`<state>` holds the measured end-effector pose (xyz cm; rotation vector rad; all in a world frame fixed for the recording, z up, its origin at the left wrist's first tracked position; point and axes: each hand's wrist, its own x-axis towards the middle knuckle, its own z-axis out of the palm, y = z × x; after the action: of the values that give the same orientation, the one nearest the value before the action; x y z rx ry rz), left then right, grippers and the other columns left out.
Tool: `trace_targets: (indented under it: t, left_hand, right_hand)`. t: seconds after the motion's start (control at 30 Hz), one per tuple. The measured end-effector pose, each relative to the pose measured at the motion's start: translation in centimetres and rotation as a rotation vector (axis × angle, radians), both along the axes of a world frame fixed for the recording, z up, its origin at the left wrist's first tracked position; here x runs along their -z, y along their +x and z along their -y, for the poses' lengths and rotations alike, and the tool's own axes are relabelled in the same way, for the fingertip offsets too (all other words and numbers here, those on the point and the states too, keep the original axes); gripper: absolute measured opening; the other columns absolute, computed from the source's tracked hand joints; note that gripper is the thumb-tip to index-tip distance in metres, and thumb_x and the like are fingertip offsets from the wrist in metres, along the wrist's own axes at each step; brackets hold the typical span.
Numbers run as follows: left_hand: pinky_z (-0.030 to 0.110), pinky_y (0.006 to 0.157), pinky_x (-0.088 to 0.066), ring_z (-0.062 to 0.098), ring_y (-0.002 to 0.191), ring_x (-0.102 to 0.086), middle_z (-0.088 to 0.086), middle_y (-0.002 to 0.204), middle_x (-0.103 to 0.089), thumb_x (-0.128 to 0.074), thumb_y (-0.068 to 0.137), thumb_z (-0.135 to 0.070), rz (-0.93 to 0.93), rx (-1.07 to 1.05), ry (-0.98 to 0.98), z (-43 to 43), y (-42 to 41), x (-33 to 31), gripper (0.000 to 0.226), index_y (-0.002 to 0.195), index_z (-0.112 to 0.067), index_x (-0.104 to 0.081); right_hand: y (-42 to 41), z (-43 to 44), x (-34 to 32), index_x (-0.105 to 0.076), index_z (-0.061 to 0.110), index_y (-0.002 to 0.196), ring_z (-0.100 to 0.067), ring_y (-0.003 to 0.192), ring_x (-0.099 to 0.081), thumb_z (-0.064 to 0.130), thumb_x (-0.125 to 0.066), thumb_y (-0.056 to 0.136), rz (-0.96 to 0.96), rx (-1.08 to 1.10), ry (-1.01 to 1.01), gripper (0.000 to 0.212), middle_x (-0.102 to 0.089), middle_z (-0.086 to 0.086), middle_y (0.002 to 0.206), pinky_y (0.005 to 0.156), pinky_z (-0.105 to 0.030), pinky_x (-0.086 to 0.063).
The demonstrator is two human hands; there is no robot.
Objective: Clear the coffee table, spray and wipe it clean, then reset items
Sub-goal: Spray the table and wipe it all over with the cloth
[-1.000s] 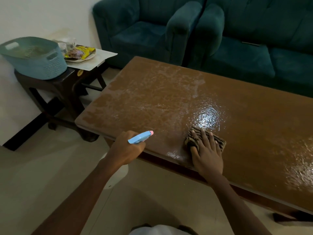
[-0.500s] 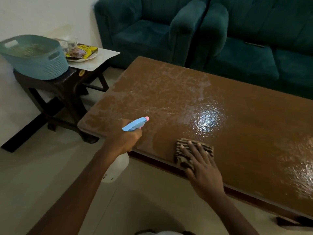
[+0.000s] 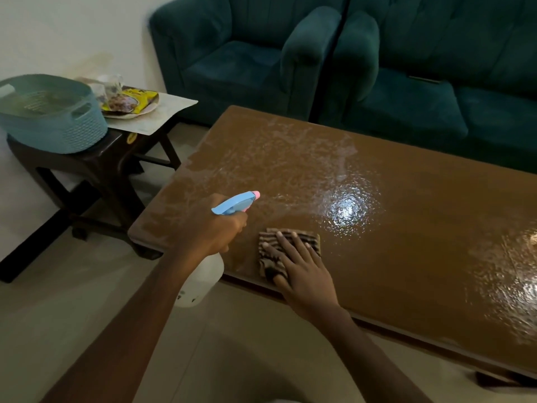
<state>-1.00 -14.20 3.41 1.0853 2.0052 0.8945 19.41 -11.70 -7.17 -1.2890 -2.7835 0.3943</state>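
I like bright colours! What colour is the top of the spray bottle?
The spray bottle's top is light blue with a pink nozzle tip, seen in the head view.

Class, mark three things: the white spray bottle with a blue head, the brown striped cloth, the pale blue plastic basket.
White spray bottle (image 3: 234,203): head view, on its blue trigger head.
Brown striped cloth (image 3: 268,236): head view, bare upper-left corner.
Pale blue plastic basket (image 3: 58,132): head view, front wall.

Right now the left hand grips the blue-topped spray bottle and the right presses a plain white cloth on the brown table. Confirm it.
Not quite: the head view shows the right hand pressing a dark-striped cloth, not plain white. The rest holds.
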Motion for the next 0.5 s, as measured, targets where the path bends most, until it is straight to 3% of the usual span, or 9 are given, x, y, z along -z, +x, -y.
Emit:
trace_targets:
  t: [0.17, 0.5]
  left_hand:
    - [0.027, 0.049, -0.049, 0.017, 0.064, -0.061, 0.003, 0.075, -0.064, -0.060, 0.091, -0.023, -0.026, 0.094, -0.076, -2.6, 0.9, -0.5, 0.009, 0.098, -0.018, -0.060]
    - [0.038, 0.060, -0.060, 0.024, 0.069, -0.071, 0.003, 0.082, -0.070, -0.060, 0.085, -0.037, -0.234, 0.203, -0.102, -8.8, 3.1, -0.8, 0.024, 0.104, -0.023, -0.058]
  right_hand:
    - [6.0, -1.2, 0.1, -0.012, 0.054, 0.150, -0.004, 0.148, 0.017, 0.055, -0.010, 0.087, -0.007, 0.178, 0.009, 0.062, 0.006, 0.024, 0.160, 0.116, -0.023, 0.009]
    - [8.3, -4.9, 0.3, -0.009, 0.053, 0.150, -0.005, 0.148, 0.014, 0.059, -0.004, 0.086, -0.034, 0.318, 0.010, 0.065, 0.007, 0.022, 0.160, 0.117, -0.025, 0.008]
